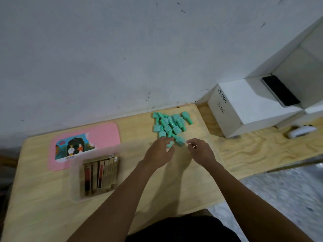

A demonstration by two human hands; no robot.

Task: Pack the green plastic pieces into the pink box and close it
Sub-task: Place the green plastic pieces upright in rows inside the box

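Note:
A pile of several green plastic pieces (pixel 170 124) lies on the wooden table near the wall. The pink box (pixel 104 135), flat with a picture on its top, rests at the left near the wall; whether it is open I cannot tell. My left hand (pixel 160 151) is at the pile's near edge, index finger and thumb pinched around one green piece (pixel 169 145). To its right, my right hand (pixel 201 151) hovers with curled fingers, its tips just beside another green piece (pixel 180 140) and holding nothing.
A clear tray (pixel 75 182) of gold-coloured sticks sits in front of the pink box and overlaps its near edge. A white carton marked JS006 (pixel 244 105) with a black phone (pixel 280 90) on it stands at the right. A white object (pixel 299 131) lies beyond it.

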